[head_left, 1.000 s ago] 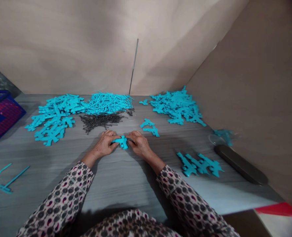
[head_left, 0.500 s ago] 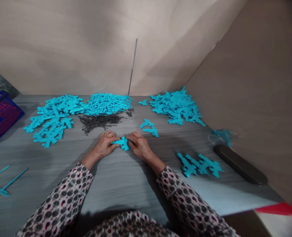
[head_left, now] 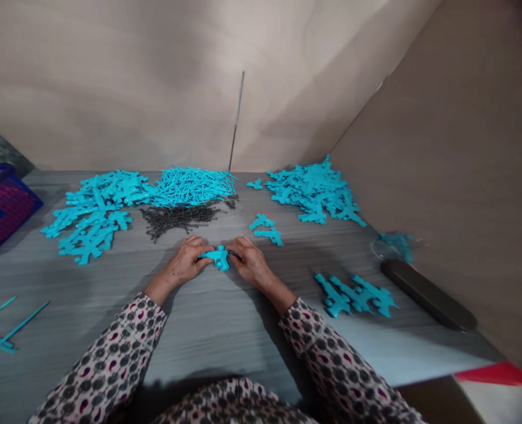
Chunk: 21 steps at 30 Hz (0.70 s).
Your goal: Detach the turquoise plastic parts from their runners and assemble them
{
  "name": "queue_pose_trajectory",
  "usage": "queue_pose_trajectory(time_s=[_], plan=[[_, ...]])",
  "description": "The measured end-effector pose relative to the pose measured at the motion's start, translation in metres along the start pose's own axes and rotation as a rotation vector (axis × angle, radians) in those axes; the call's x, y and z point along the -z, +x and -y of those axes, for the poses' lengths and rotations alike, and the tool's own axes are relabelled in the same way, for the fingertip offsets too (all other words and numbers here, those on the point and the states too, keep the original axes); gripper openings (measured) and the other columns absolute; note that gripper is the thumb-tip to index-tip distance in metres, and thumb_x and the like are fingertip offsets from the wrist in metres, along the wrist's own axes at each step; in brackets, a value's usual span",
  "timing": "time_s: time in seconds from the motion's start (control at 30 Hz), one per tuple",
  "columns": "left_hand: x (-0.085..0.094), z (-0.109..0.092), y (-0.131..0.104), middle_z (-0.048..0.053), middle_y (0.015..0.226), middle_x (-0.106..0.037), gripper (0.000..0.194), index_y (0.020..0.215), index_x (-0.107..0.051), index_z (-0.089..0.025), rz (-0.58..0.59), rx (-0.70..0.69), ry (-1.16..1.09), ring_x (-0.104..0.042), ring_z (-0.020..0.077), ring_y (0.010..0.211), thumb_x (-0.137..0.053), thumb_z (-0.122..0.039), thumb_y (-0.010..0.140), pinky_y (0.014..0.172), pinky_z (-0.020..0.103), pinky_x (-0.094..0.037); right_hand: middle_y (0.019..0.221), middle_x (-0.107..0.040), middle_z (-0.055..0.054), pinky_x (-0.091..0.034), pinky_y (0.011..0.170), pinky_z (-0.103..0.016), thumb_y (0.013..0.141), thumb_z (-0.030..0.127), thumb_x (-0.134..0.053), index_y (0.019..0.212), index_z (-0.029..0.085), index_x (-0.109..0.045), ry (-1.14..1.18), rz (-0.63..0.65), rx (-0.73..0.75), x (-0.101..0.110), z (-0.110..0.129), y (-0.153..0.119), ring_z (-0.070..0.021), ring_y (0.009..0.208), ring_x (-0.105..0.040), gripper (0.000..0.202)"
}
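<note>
A turquoise gun-shaped plastic piece (head_left: 219,257) is between my two hands, low over the grey table. My left hand (head_left: 192,258) pinches its left end between thumb and fingers. At its right end, my right hand (head_left: 248,259) is closed on a thin dark part whose tip shows by the thumb. Beyond my hands lie a heap of dark thin pins (head_left: 176,219) and a heap of turquoise sticks (head_left: 192,185). Two loose turquoise pieces (head_left: 269,236) rest past my right hand.
Turquoise pieces are heaped at the back left (head_left: 106,194) and back right (head_left: 316,188). Several more (head_left: 358,294) lie right of my right arm, near a dark long case (head_left: 428,294). A blue and red basket (head_left: 7,212) stands far left. A board wall (head_left: 155,88) rises behind.
</note>
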<state>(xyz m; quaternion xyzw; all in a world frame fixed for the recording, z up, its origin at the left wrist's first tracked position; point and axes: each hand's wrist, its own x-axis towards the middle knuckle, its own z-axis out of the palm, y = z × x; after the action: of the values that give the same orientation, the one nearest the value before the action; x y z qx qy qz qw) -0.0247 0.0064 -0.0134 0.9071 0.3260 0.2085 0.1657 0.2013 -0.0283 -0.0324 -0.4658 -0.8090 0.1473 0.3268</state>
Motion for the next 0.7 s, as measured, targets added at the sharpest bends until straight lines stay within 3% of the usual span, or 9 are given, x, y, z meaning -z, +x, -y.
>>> queue_pose_trajectory(time_s=[0.7], plan=[[-0.0028, 0.0008, -0.0017, 0.006, 0.087, -0.066, 0.021, 0.103, -0.071, -0.021, -0.053, -0.022, -0.010, -0.056, 0.0207, 0.089, -0.058, -0.033, 0.091, 0.083, 0.034, -0.042, 0.088, -0.061, -0.007, -0.045, 0.080, -0.033, 0.086, 0.008, -0.053, 0.090, 0.018, -0.067, 0.016, 0.009, 0.005, 0.0016, 0.0022, -0.0025, -0.0216, 0.091, -0.053, 0.018]])
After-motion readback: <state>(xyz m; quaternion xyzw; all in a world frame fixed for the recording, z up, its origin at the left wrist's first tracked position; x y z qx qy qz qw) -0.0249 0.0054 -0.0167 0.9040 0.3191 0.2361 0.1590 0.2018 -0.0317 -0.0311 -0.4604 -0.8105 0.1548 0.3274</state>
